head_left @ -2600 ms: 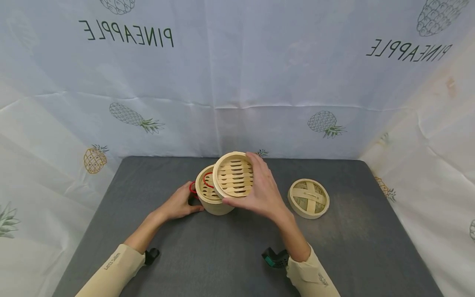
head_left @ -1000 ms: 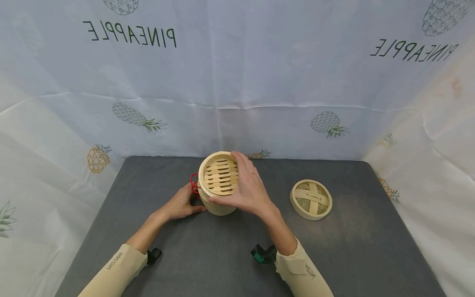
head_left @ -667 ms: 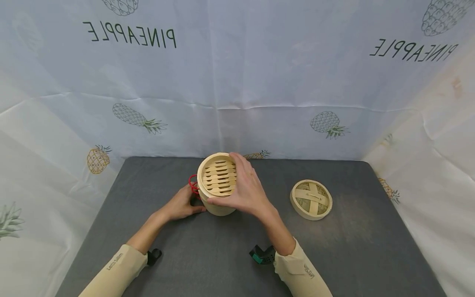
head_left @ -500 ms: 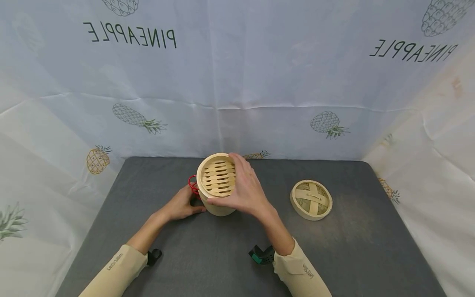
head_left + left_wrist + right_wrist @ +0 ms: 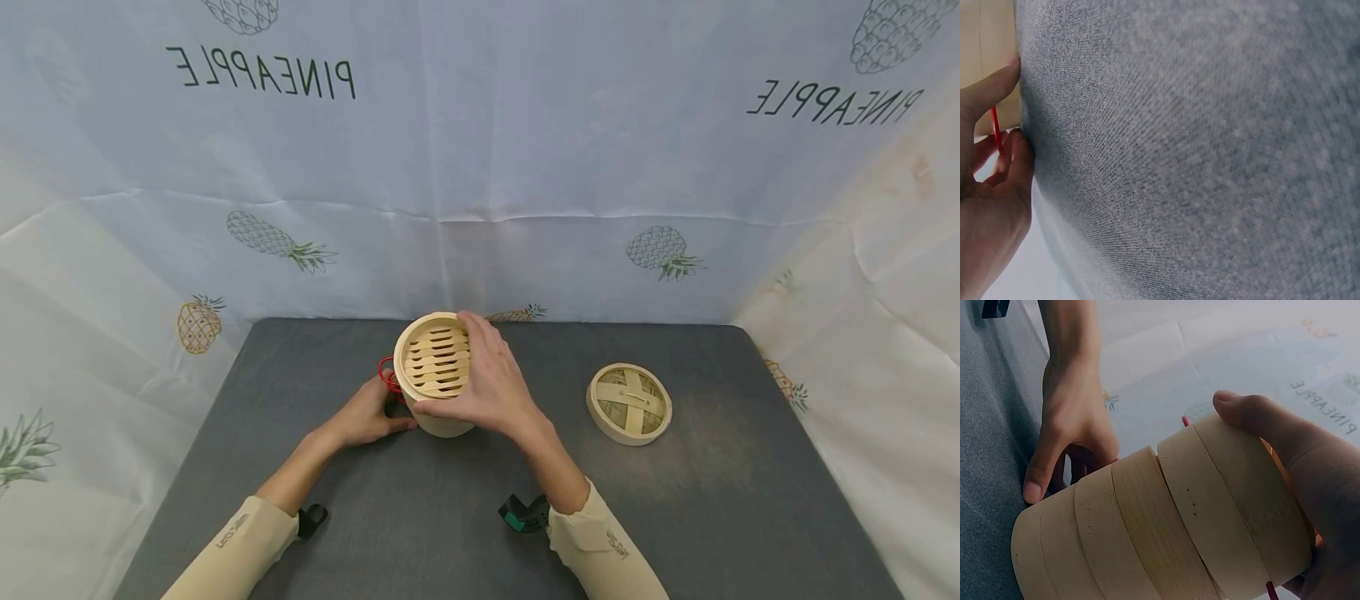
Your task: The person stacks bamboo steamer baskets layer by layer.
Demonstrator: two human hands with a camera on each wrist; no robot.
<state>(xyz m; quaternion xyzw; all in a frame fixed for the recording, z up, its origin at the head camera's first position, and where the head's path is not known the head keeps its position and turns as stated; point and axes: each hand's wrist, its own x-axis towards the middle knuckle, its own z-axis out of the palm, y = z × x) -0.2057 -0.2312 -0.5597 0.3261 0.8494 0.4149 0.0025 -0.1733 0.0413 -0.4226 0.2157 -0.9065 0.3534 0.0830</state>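
Note:
My right hand spans the rim of the upper bamboo steamer basket, thumb on the near side and fingers on the far side. This slatted basket sits over the lower bamboo steamer basket. From the right wrist, the upper tier looks slightly offset from the lower tier, with a thin gap at one edge. My left hand holds the lower basket low on its left side. In the left wrist view, that hand's thumb and fingers lie against its wall, around a red handle.
A round bamboo lid with crossed strips lies on the dark grey table, right of the stack. Behind the table hangs a pale curtain with pineapple prints. Black wrist devices sit at both cuffs.
The upper basket, earlier held tilted to the right of the lower one, has come left and down onto it. Lately it has shifted slightly farther left and down. The left hand has stayed put.

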